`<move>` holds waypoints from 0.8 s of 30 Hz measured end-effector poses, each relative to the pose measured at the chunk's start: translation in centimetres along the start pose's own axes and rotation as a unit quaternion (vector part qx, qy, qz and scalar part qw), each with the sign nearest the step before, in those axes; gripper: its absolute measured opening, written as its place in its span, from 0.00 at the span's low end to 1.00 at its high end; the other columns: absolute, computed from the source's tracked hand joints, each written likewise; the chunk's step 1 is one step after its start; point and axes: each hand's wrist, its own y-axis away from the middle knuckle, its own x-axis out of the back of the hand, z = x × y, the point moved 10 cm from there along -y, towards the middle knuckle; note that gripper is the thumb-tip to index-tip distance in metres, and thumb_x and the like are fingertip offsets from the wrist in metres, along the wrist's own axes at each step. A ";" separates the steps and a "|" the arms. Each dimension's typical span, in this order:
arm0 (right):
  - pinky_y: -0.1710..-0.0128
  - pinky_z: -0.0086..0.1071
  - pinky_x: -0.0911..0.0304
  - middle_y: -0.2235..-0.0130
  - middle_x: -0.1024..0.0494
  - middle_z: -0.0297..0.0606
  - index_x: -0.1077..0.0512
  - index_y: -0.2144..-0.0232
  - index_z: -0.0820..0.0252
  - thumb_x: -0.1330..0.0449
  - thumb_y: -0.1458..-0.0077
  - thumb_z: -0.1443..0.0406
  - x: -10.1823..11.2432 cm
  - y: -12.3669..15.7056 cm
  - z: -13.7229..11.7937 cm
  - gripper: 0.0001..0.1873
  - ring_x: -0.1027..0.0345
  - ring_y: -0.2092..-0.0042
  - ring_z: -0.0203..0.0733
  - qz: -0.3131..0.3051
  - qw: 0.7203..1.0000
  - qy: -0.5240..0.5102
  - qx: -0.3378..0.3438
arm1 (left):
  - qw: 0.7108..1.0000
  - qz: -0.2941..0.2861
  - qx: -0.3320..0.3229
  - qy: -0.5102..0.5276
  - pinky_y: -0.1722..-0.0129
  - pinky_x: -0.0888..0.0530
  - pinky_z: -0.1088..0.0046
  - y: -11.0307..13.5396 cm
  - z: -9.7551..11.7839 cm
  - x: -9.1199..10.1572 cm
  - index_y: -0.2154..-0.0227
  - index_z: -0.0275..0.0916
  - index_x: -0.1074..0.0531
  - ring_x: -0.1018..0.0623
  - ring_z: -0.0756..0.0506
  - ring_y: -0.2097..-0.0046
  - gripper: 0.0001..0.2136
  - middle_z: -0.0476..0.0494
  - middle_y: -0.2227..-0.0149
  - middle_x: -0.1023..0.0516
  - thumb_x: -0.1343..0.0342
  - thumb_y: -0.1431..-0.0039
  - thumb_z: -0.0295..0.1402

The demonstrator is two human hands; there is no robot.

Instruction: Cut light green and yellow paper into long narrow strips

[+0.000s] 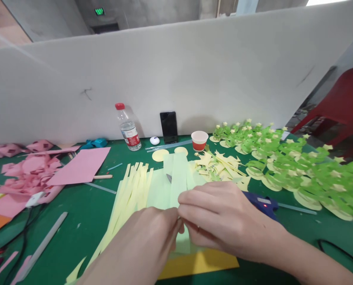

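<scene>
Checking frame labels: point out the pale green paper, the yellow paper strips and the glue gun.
Pale green paper (180,176): head view, on the upper part of a strip.
Yellow paper strips (128,201): head view, mid-bundle.
Glue gun (258,202): head view, on its blue body.

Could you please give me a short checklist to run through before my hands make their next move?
1. Hand position: left hand and right hand meet over the pale green paper: ok.
2. Grip: what the hands may hold between them is mostly hidden: cannot tell.
3. Pointed tip: a dark tip shows bare on the paper, just beyond the hands: probably not ok.
4. Glue gun: its red light is on, but its nozzle is hidden: cannot tell if it points safely.
5. Bottle: upright, red cap on: ok.
6. Cup: upright, away from both hands: ok.
</scene>
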 end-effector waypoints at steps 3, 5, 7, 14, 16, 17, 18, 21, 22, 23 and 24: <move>0.82 0.28 0.52 0.76 0.28 0.33 0.32 0.80 0.64 0.52 0.50 0.75 0.7 0.3 1.4 0.13 0.44 0.79 0.30 0.017 0.999 0.025 -0.025 | 1.000 -0.005 0.008 -0.003 0.78 0.36 0.81 0.3 0.0 0.9 0.81 0.38 0.32 0.30 0.53 0.80 0.17 0.50 0.83 0.30 0.60 0.41 0.31; 0.82 0.27 0.49 0.74 0.26 0.34 0.32 0.79 0.64 0.51 0.50 0.76 1.4 0.5 2.6 0.11 0.39 0.78 0.30 0.031 0.998 0.046 -0.043 | 1.000 -0.024 0.012 0.001 0.80 0.38 0.81 0.6 -0.2 1.3 0.81 0.39 0.32 0.30 0.52 0.81 0.15 0.50 0.83 0.30 0.60 0.43 0.29; 0.81 0.27 0.46 0.72 0.25 0.35 0.32 0.76 0.64 0.49 0.48 0.74 2.2 0.6 3.7 0.08 0.35 0.75 0.31 0.037 0.996 0.058 -0.058 | 0.999 -0.041 0.013 0.016 0.81 0.38 0.80 0.9 -0.3 1.6 0.77 0.39 0.31 0.29 0.51 0.81 0.15 0.49 0.81 0.27 0.62 0.43 0.28; 0.46 0.37 0.47 0.65 0.22 0.40 0.30 0.71 0.67 0.44 0.49 0.72 3.1 0.0 1.4 0.03 0.33 0.57 0.40 0.079 0.996 0.026 -0.009 | 1.000 -0.012 -0.014 -0.019 0.81 0.39 0.79 0.7 0.7 2.1 0.80 0.38 0.32 0.31 0.52 0.82 0.18 0.50 0.84 0.32 0.62 0.39 0.33; 0.50 0.33 0.43 0.67 0.23 0.38 0.28 0.71 0.67 0.45 0.48 0.72 2.2 -0.3 0.4 0.05 0.33 0.61 0.37 0.063 0.998 -0.011 -0.002 | 1.000 -0.007 -0.020 -0.021 0.80 0.38 0.79 0.6 1.2 2.1 0.79 0.39 0.31 0.31 0.52 0.81 0.17 0.51 0.82 0.31 0.61 0.39 0.32; 0.55 0.32 0.40 0.69 0.23 0.38 0.28 0.73 0.67 0.45 0.47 0.72 1.7 -0.3 0.0 0.07 0.34 0.64 0.36 0.054 0.998 -0.031 -0.001 | 1.000 -0.007 -0.023 -0.017 0.79 0.37 0.79 0.6 1.4 2.1 0.77 0.39 0.30 0.30 0.52 0.79 0.16 0.51 0.81 0.30 0.61 0.39 0.31; 0.60 0.30 0.38 0.71 0.24 0.38 0.28 0.75 0.67 0.46 0.47 0.72 1.3 -0.4 -0.2 0.09 0.35 0.67 0.36 0.047 0.998 -0.049 -0.004 | 1.000 -0.005 -0.025 -0.014 0.77 0.35 0.78 0.6 1.5 2.1 0.74 0.39 0.30 0.29 0.52 0.78 0.15 0.51 0.78 0.29 0.60 0.38 0.31; 0.71 0.29 0.40 0.75 0.26 0.38 0.28 0.78 0.67 0.49 0.46 0.73 0.5 -0.3 -0.4 0.13 0.39 0.72 0.35 0.033 0.997 -0.068 -0.013 | 1.000 -0.004 -0.029 -0.004 0.69 0.28 0.73 0.7 1.7 2.1 0.63 0.38 0.30 0.26 0.49 0.67 0.09 0.46 0.65 0.26 0.55 0.38 0.34; 0.73 0.28 0.40 0.75 0.27 0.37 0.28 0.79 0.66 0.50 0.46 0.74 0.3 -0.3 -0.3 0.14 0.40 0.73 0.34 0.029 0.997 -0.066 -0.016 | 1.000 -0.005 -0.030 -0.002 0.66 0.27 0.69 0.8 1.7 2.1 0.60 0.37 0.31 0.26 0.48 0.64 0.09 0.44 0.61 0.27 0.52 0.39 0.35; 0.74 0.28 0.41 0.76 0.27 0.37 0.28 0.79 0.66 0.51 0.47 0.74 0.2 -0.3 -0.3 0.15 0.40 0.74 0.34 0.027 0.998 -0.060 -0.020 | 0.999 -0.005 -0.031 -0.002 0.65 0.27 0.67 0.8 1.7 2.0 0.58 0.36 0.32 0.26 0.48 0.63 0.10 0.43 0.59 0.28 0.51 0.40 0.35; 0.75 0.28 0.41 0.76 0.28 0.37 0.29 0.80 0.66 0.51 0.48 0.75 0.2 -0.2 -0.2 0.15 0.40 0.74 0.34 0.028 0.998 -0.052 -0.024 | 0.999 -0.005 -0.033 -0.002 0.65 0.26 0.67 0.8 1.8 2.0 0.59 0.36 0.32 0.26 0.48 0.63 0.10 0.43 0.59 0.28 0.50 0.40 0.35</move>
